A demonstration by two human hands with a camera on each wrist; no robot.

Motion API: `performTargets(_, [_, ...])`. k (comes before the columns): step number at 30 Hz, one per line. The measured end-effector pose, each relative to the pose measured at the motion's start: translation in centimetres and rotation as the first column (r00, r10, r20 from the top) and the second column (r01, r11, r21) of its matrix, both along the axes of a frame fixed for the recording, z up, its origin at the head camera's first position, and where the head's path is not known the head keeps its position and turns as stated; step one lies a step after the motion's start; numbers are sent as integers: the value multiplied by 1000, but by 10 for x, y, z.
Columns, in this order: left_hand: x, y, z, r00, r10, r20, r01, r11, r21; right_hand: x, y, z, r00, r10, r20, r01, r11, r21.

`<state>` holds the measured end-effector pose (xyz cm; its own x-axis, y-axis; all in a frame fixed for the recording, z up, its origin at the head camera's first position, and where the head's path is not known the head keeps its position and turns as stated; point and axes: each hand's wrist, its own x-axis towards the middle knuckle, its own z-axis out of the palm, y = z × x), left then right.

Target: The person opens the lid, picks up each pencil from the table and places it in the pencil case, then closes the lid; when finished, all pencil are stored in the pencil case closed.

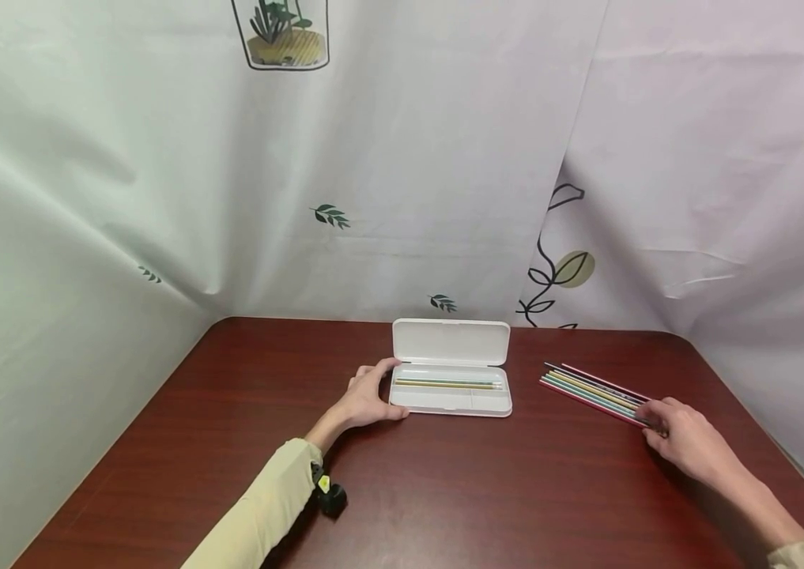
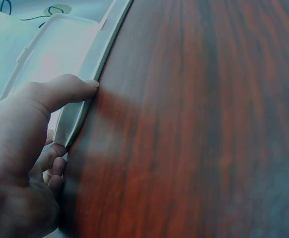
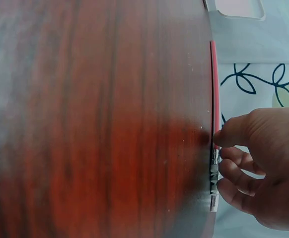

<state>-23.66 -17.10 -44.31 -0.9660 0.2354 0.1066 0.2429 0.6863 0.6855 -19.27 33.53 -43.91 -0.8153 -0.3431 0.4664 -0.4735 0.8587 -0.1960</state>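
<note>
A white pencil case [image 1: 490, 403] lies with its lid up at the table's middle back, two pencils [image 1: 447, 384] in its rear compartment. My left hand [image 1: 366, 399] grips the case's left end, thumb at the front edge and fingers round the end and back. On the right, several pencils [image 1: 590, 389] lie side by side, slanting toward me, in red, green, yellow and dark colours. My right hand [image 1: 686, 438] has curled fingers over their near ends. In the right wrist view, the thumb touches a red pencil [image 3: 215, 89], fingertips by the eraser ends.
The dark red-brown wooden table [image 1: 487, 498] runs back to a pale hanging cloth [image 1: 430, 158] printed with leaves and a jar. A black band with a small device [image 1: 330, 498] sits at the left sleeve's cuff.
</note>
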Motion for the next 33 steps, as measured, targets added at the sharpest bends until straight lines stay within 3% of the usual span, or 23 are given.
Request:
performTargets(9, [1,0,0,1000,0,0,0,1000,7,0,0,0,1000,-15,1,15,1000,17])
performTargets(19, [1,0,-1,1000,-8,-9,8,1000,-3,-1,-1,2,995,-52,87,50,998,30])
performTargets(33, [2,0,0,1000,-5,-9,5,1000,5,-3,-2,5,994,-8,111,0,998,68])
